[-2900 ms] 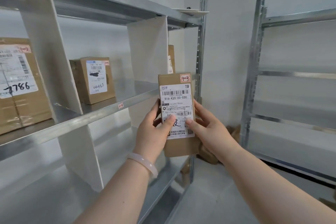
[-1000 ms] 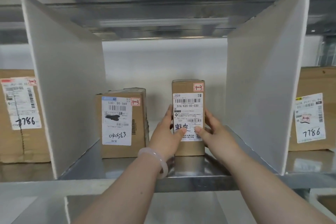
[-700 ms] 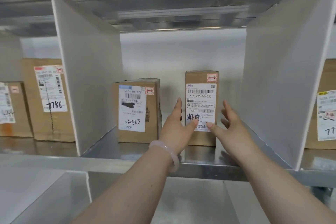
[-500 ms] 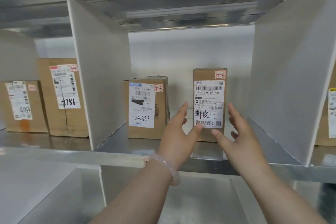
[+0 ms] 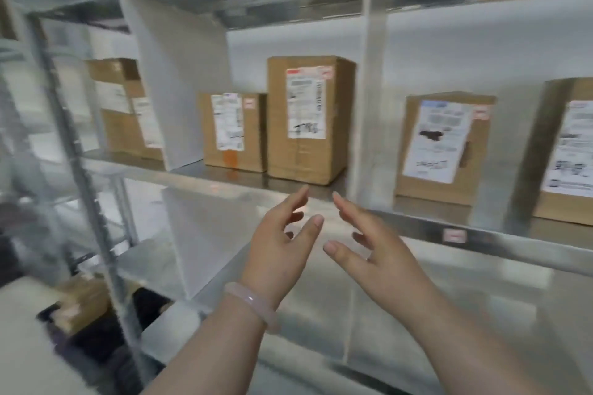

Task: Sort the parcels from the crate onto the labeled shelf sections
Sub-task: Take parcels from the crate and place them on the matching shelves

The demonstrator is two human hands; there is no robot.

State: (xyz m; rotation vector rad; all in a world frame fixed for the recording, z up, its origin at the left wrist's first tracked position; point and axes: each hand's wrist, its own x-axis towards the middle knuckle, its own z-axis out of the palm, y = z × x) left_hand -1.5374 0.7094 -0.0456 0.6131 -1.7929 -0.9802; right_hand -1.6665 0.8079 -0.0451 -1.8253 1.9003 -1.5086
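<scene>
Progress on the sorting looks partial, judging from the head view (the only one given). The middle shelf (image 5: 417, 224) carries five cardboard parcels, all upright and set back from its front edge. A far-left box (image 5: 125, 106) stands behind the white divider (image 5: 179, 74). In the next section a short box (image 5: 232, 131) with an orange mark stands just beside a tall box (image 5: 308, 119). Past a second divider (image 5: 369, 90) come a blue-labelled box (image 5: 442, 147) and, toward the shelf's right end and cut off by the picture, an end box (image 5: 571, 151). The labels are too blurred to read, so whether each sits in its proper section cannot be checked. A small red tag (image 5: 454, 236) on the front edge is probably a section label.

The left hand (image 5: 282, 247), with a pale bracelet (image 5: 253, 301) at the wrist, and the right hand (image 5: 378, 253) hover just in front of that edge, below the tall box. Their palms face each other, fingers straight and spread, gripping and touching nothing.

A dark container (image 5: 83, 298) low beside the shelf's left post, with brown shapes in it, may be the crate. If so, more parcels remain to fetch.
</scene>
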